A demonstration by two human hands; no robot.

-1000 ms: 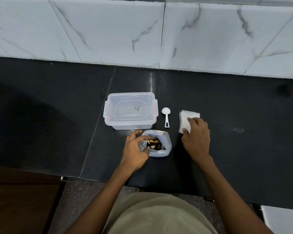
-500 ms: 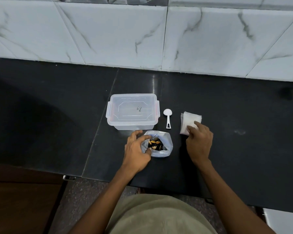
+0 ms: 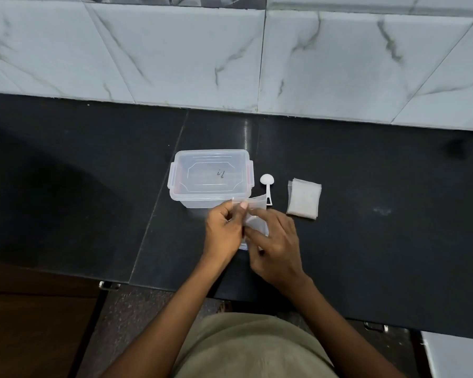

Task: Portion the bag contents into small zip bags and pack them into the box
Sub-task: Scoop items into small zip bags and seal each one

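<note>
A small clear zip bag (image 3: 253,211) is held up between both hands, just in front of the clear plastic box (image 3: 210,177), whose lid is on. My left hand (image 3: 224,231) pinches the bag's top left edge. My right hand (image 3: 275,246) grips its right side lower down. The big bag with the dark and orange pieces lies under my hands, almost fully hidden; only a sliver of plastic (image 3: 244,246) shows. A white scoop (image 3: 266,186) lies right of the box. The stack of empty zip bags (image 3: 303,199) lies further right.
Everything sits on a black stone counter (image 3: 366,241) against a white marbled tile wall (image 3: 257,64). The counter's front edge runs close to my body. A white object (image 3: 456,356) shows at the lower right corner.
My right hand left the stack with one zip bag and came to the middle. My left hand let go of the big bag and took the zip bag's top edge.
</note>
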